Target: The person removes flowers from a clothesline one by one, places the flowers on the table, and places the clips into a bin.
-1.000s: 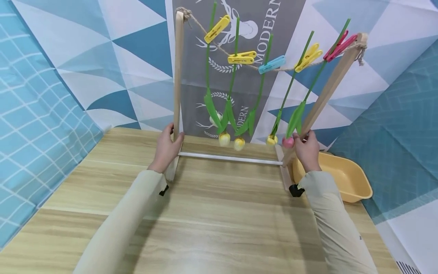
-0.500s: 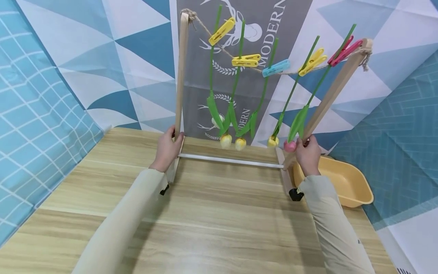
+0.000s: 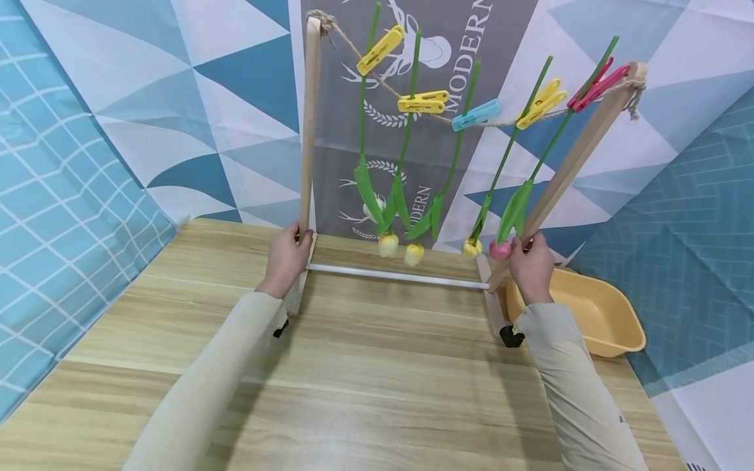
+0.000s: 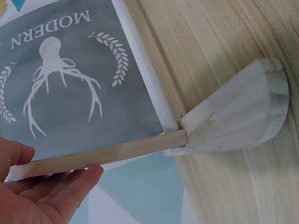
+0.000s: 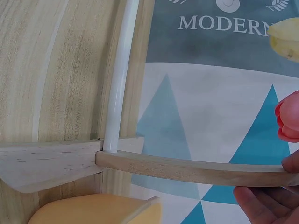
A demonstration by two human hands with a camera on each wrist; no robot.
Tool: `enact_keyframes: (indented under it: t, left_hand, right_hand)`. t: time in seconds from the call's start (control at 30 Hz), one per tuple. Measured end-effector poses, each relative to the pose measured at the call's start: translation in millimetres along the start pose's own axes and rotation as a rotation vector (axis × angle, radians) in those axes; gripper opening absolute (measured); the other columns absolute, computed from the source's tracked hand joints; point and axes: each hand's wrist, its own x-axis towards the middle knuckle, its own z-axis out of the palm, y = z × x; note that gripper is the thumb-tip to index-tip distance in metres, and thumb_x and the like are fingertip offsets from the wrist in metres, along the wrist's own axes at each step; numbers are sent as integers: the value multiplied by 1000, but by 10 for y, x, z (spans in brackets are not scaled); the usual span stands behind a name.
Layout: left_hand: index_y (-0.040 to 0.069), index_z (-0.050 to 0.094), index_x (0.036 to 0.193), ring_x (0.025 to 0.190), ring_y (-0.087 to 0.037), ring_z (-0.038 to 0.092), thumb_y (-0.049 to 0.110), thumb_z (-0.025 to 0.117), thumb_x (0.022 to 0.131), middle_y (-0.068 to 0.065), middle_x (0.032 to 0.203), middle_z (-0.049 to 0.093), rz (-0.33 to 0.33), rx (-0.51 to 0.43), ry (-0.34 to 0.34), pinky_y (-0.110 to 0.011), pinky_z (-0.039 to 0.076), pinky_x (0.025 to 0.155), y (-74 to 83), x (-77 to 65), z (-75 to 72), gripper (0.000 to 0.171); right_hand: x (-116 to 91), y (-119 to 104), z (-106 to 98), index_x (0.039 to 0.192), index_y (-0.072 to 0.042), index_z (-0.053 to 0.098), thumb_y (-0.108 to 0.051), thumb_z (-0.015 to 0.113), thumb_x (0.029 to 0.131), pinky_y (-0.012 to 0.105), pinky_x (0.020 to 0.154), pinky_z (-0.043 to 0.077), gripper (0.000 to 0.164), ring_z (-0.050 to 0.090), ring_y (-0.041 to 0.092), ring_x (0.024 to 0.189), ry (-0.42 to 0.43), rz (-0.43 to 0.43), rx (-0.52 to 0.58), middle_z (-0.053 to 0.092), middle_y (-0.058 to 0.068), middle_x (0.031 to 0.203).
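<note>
Head view: your left hand [image 3: 287, 261] grips the left post [image 3: 309, 124] and your right hand [image 3: 532, 268] the right post [image 3: 580, 157] of the wooden frame [image 3: 397, 275] on the table [image 3: 377, 373]. Flowers [image 3: 436, 209] hang head-down from five pegs [image 3: 423, 102] along the rope [image 3: 505, 123]. A basin [image 3: 607, 314] sits beside the right post. Left wrist view: your thumb [image 4: 16, 153] and fingers [image 4: 79, 187] hold the left post above its foot [image 4: 233, 109]. Right wrist view: your right hand holds the right post near a pink bloom [image 5: 289, 116].
</note>
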Motion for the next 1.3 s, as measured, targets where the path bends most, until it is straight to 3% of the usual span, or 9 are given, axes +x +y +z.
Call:
enact_keyframes:
  t: [0.13,0.23,0.4,0.77,1.0,1.3]
  left_hand:
    - [0,55,122,108,-36,59,23,42,100,-23,118,61,8,30,10,-47,50,85,21,-9,2,35]
    - [0,58,114,88,-32,63,24,41,100,-23,107,64,20,59,25,-40,50,71,30,-20,7,32]
    - [0,59,103,61,-23,49,23,41,100,-20,90,64,35,82,41,-29,37,53,29,-30,14,29]
    - [1,57,94,58,-22,46,23,41,100,-18,80,61,49,94,40,-28,35,50,18,-42,10,28]
    - [0,59,98,55,-20,45,22,42,99,-17,77,60,65,82,62,-27,35,47,15,-53,1,28]
    - [0,59,94,56,-20,44,21,43,98,-15,72,59,82,96,77,-27,34,47,20,-86,-3,27]
  right_hand:
    - [6,13,0,123,2,48,-25,42,98,31,64,48,37,62,35,91,9,-16,-9,60,25,108]
    - [10,16,-1,123,2,48,-26,41,99,33,65,48,38,62,36,91,6,-14,-16,60,25,109]
    - [10,-2,-14,126,3,46,-28,39,99,37,67,50,41,62,36,92,-12,-3,-31,59,26,111]
    - [2,-23,-45,123,4,46,-29,38,100,36,65,49,41,61,36,90,-38,3,-57,58,26,108]
    - [-18,-31,-63,124,5,45,-26,40,99,31,59,47,40,62,36,87,-36,-5,-62,59,26,106]
    - [-54,-32,-98,126,5,44,-26,38,99,34,63,48,42,62,37,90,-45,0,-63,58,27,107]
